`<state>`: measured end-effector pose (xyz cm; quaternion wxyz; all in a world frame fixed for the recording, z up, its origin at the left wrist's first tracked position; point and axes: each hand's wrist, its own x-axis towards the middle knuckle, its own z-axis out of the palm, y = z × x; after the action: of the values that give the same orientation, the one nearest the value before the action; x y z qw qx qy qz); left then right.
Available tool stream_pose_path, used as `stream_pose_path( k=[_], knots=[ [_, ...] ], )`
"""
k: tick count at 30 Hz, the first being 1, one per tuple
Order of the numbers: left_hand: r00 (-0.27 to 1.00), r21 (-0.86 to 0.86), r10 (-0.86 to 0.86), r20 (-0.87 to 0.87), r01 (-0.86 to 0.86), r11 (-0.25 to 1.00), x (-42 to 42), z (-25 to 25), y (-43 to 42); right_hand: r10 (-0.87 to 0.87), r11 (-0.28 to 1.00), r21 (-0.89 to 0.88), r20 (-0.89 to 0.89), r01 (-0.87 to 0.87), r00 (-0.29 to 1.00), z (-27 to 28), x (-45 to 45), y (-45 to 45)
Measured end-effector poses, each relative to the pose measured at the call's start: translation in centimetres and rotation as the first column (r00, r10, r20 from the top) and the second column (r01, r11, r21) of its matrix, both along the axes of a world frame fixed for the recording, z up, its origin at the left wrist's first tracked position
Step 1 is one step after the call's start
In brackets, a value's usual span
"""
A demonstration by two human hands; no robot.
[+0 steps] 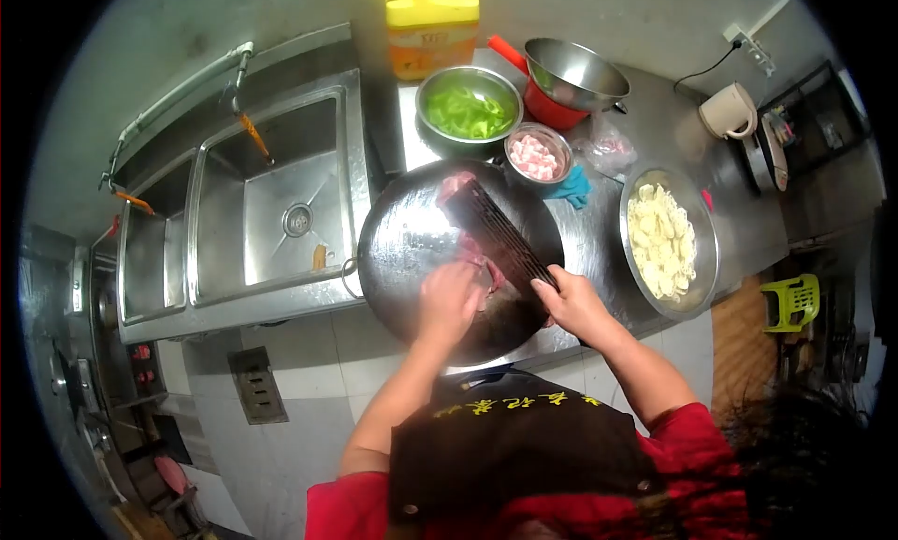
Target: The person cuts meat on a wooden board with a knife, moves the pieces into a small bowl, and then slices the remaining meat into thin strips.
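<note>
A large dark wok (398, 250) sits on the steel counter in front of me. My right hand (575, 301) grips the near end of a long, dark board with lengthwise grooves (500, 226), tilted over the wok. Pink raw meat (456, 186) shows at the board's far end, and more lies along its left side. My left hand (449, 301) is over the wok, left of the board, its fingers curled at strips of the meat. Slight blur and the hand itself partly hide what the fingertips hold.
Behind the wok stand a bowl of green peppers (466, 114), a small bowl of pale pink pieces (538, 156) and a yellow jug (433, 30). A bowl of pale yellow food (661, 245) is at right, near a blue cloth (571, 188). A double sink (271, 203) adjoins at left.
</note>
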<state>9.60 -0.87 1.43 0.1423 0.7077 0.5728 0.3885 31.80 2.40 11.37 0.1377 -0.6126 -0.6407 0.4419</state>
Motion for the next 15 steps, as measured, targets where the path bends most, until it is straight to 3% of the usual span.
stream_pose_path(
  k=[1, 4, 5, 9, 12, 15],
  knots=[
    [0.995, 0.014, 0.073, 0.062, -0.074, 0.997, 0.1, 1.9, -0.5, 0.041, 0.985, 0.164, 0.104, -0.058, 0.994, -0.1, 0.3, -0.1],
    [0.99, 0.091, 0.099, 0.103, -0.109, 0.99, -0.3, 1.0, -2.2, 0.169, 0.941, 0.245, 0.257, -0.233, 0.952, 1.0, 1.2, -0.6],
    [0.996, 0.117, 0.017, 0.083, -0.027, 0.993, -0.2, 1.1, -2.7, 0.232, 0.901, 0.268, 0.364, -0.34, 0.902, 0.6, 1.7, -1.1],
    [0.995, 0.118, 0.046, 0.088, -0.056, 0.991, 0.7, -1.6, -3.0, 0.352, 0.847, 0.266, 0.37, -0.461, 0.86, 0.0, 2.5, -3.2],
    [0.996, 0.124, 0.049, 0.079, -0.059, 0.991, 0.8, -2.2, -3.1, 0.337, 0.877, 0.156, 0.475, -0.455, 0.813, -1.3, 3.4, -2.2],
    [0.996, 0.124, 0.057, 0.073, -0.065, 0.99, 0.6, -2.3, -3.1, 0.311, 0.848, 0.233, 0.507, -0.476, 0.804, -0.5, 3.4, -1.8]
  ],
)
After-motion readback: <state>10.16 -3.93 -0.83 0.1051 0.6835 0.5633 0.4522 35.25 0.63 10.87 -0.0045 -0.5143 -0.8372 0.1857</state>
